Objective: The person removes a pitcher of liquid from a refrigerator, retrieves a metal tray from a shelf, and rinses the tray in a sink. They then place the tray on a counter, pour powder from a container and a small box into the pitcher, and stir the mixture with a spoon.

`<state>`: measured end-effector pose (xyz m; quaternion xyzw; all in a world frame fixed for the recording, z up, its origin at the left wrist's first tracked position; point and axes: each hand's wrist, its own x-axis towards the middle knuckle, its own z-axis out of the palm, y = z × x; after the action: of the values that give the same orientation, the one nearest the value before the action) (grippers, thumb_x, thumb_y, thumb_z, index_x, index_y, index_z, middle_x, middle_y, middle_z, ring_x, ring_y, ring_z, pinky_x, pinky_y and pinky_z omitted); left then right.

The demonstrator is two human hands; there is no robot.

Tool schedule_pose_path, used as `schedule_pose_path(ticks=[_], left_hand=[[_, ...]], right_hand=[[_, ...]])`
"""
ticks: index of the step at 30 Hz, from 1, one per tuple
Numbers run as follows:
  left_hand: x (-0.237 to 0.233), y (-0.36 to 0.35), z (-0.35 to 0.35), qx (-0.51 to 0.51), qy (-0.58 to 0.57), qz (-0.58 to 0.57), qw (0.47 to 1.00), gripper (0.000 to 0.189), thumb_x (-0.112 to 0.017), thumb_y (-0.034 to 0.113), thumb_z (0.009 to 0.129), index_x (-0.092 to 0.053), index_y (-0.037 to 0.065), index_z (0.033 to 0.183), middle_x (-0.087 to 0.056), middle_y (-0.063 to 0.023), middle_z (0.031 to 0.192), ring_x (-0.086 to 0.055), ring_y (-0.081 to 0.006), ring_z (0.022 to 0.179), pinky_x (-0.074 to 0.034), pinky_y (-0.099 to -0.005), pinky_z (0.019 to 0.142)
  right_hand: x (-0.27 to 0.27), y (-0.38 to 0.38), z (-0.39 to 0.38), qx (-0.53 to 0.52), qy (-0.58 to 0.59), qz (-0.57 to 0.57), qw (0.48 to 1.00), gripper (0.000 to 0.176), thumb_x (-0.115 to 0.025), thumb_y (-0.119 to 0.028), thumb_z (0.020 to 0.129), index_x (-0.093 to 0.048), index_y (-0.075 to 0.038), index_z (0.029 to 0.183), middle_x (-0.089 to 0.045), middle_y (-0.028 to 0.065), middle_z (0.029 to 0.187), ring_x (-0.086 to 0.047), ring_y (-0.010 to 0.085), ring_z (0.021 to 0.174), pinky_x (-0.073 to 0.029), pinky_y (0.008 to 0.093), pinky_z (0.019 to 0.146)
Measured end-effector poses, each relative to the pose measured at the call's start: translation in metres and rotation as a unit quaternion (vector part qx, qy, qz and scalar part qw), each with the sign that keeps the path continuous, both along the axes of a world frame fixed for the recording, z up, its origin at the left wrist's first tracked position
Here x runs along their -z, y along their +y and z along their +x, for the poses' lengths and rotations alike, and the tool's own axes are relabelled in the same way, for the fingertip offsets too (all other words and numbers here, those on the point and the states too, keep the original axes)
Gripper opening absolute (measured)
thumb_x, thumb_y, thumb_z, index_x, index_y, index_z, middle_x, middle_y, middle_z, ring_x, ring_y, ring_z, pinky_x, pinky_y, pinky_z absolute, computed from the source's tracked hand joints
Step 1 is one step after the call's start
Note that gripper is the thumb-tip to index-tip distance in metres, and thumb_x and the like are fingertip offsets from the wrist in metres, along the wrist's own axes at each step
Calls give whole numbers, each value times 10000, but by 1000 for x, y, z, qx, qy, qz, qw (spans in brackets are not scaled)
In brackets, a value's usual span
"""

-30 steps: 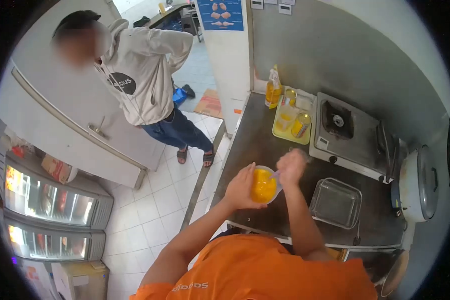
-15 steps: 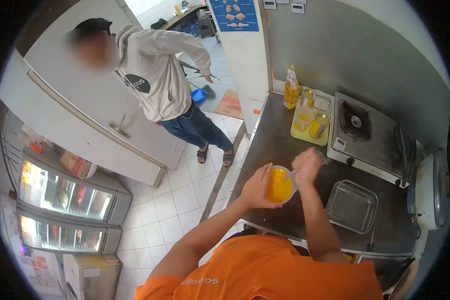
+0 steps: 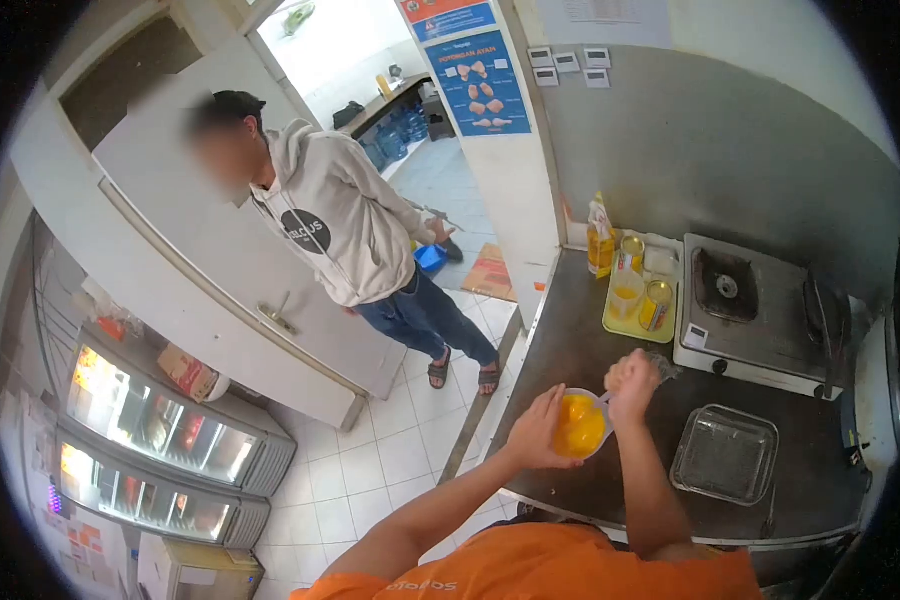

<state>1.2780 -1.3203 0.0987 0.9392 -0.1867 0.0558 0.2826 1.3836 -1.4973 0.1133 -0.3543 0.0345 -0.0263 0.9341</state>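
A white bowl [image 3: 609,428] of bright yellow liquid, like beaten egg with yolk lumps, is near the counter's front left edge. My left hand [image 3: 538,432] is closed around its left side, fingers along the rim and thumb below. My right hand [image 3: 632,386] makes a fist at the upper right of the bowl, gripping a pale, thin-handled utensil [image 3: 604,397] that slants in over the rim. The utensil's working end is hidden. Just beyond that fist lies a crumpled clear plastic piece [image 3: 662,368].
A glass dish [image 3: 727,455] rests right of my right forearm. Behind stand a gas stove [image 3: 760,345], a yellow tray [image 3: 627,331] with cups and cans, and an oil pouch [image 3: 600,240]. A person in a hoodie [image 3: 335,215] stands left, near display fridges [image 3: 160,400].
My view has tilted up, so everything sits lower and further right. The right fist has shifted round the bowl's rim, and the liquid looks lumpier. The person's arm has dropped.
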Motion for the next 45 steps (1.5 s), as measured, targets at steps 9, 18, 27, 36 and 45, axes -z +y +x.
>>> schedule_pose_path(ticks=[9,18,27,36,45], left_hand=[[-9,-2,-2,0,9,2,1000,1412,-821,712,587,-166,-97,1539,-337,-333,1520,-362,-464,1411,-317,-462,1183],[-4,-2,-4,-14,-3,-9,1000,1412,-818,728,582,-185,-99,1535,-354,-309,1524,-373,-462,1403,-327,-457,1176],[0,0,-6,-6,-4,-11,1000,1367,-817,702,605,-205,-101,1525,-350,-334,1512,-370,-473,1401,-311,-471,1185],[3,0,-4,-7,-16,-15,1000,1386,-827,702,584,-208,-106,1525,-362,-342,1501,-383,-474,1393,-309,-466,1187],[3,0,4,-5,-11,-33,999,1414,-859,681,553,-201,-109,1524,-376,-345,1489,-390,-496,1378,-330,-486,1168]], right_hand=[[-18,-6,-14,-12,-21,23,999,449,-464,-230,1042,-298,-153,632,-302,-44,541,-286,87,445,-226,293,430],[12,5,-18,-12,6,-23,1000,447,-475,-237,1030,-299,-149,629,-295,-35,531,-265,92,441,-216,293,434],[19,9,-17,-57,-10,-52,997,413,-456,-201,1020,-294,-163,641,-275,-37,538,-246,85,441,-208,287,430],[15,32,-33,-83,-88,-185,975,420,-443,-182,1011,-283,-141,625,-269,-36,534,-244,83,444,-220,289,437],[47,21,-9,-30,12,-134,990,444,-478,-236,1038,-348,-150,622,-351,-51,552,-344,83,476,-275,291,437]])
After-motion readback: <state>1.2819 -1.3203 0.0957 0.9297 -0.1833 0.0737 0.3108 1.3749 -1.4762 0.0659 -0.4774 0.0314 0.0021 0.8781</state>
